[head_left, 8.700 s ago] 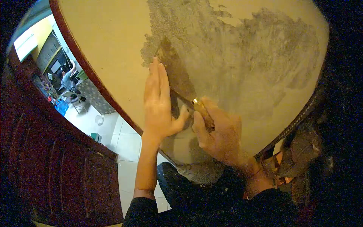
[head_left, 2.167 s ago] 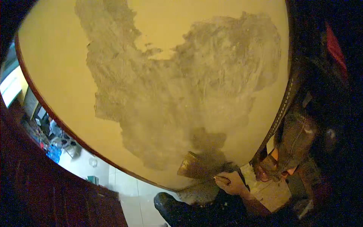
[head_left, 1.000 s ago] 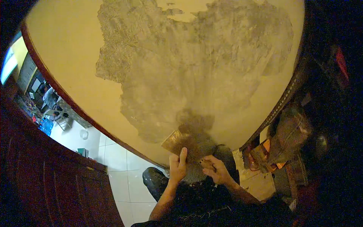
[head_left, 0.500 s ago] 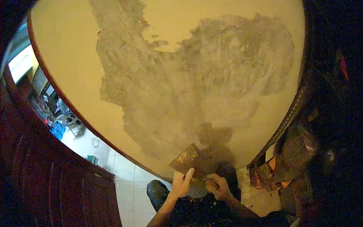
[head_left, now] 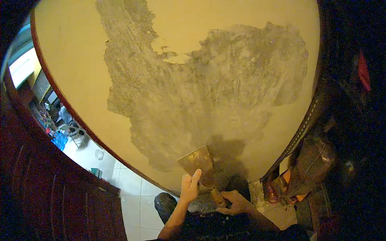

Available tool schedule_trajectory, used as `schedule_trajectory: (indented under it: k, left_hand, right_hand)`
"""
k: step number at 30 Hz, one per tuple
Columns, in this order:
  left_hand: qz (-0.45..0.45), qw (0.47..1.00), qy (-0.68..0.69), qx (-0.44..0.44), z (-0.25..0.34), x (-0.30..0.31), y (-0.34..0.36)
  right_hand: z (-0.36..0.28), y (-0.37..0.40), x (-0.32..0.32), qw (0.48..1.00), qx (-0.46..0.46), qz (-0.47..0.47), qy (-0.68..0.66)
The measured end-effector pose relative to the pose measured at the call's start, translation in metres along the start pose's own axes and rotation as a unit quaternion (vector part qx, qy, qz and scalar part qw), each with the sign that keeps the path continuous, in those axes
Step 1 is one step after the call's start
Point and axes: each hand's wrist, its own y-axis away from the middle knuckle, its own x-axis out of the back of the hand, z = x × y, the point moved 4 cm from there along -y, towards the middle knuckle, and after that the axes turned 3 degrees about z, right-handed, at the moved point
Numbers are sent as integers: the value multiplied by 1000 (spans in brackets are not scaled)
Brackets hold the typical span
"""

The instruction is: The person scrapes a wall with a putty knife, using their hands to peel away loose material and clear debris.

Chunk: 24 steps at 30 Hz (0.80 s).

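Note:
A wide-bladed putty knife [head_left: 198,160] stands before the lower part of the wall, its blade up and its handle slanting down to the right. My right hand [head_left: 237,203] is closed round the handle. My left hand [head_left: 189,188] is closed at the lower left of the blade, with the thumb over its face; the fingers behind are partly hidden. Beyond the blade, the yellow wall [head_left: 72,72] carries a large, rough grey-brown patch of plaster [head_left: 193,96]. A dark shadow falls on the wall beside the knife.
My bent knee [head_left: 165,205] is left of my hands, above pale floor tiles [head_left: 130,209]. A dark red panelled door [head_left: 60,188] fills the lower left. Beyond the wall's edge are a seated person [head_left: 64,114], a folding chair [head_left: 77,138] and blue bottles [head_left: 59,139]. Dark clutter [head_left: 311,160] lies right.
The putty knife has turned more upright, its handle swinging down. My right hand has moved slightly lower, and my left hand a little left and up. The view has shifted slightly.

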Motion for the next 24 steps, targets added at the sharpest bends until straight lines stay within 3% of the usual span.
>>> schedule_trajectory:
  k: [2,5,7,9,11,13,15,17,22,24]
  left_hand:
    - [-11,1000,6,12,19,-4,-2]
    - [-34,998,-41,15,-2,-3,-6]
    - [-51,994,-92,-4,-4,-2,-11]
    - [-57,987,-74,-131,30,-4,-31]
    - [-70,990,-87,-84,40,1,-48]
    - [-16,954,-142,-263,93,5,-64]
    - [-51,937,-199,-284,111,-10,-101]
    - [-146,976,-106,-124,149,-9,-111]
    - [-174,978,-11,-114,178,-3,-128]
    - [-180,977,-7,-111,182,-2,-128]
  right_hand:
    - [-7,-6,-1,999,36,14,-6]
    - [-9,-6,-14,999,-45,-1,-20]
    - [-3,-9,-25,996,-24,53,67]
    - [-8,-19,-27,990,-49,77,107]
    - [-16,-34,-24,981,-78,101,146]
    - [-39,-49,-11,946,32,208,245]
    - [-97,-55,20,851,136,362,355]
    - [-111,-69,30,847,145,379,343]
    - [-148,-96,41,871,108,371,305]
    - [-155,-102,40,850,133,436,263]
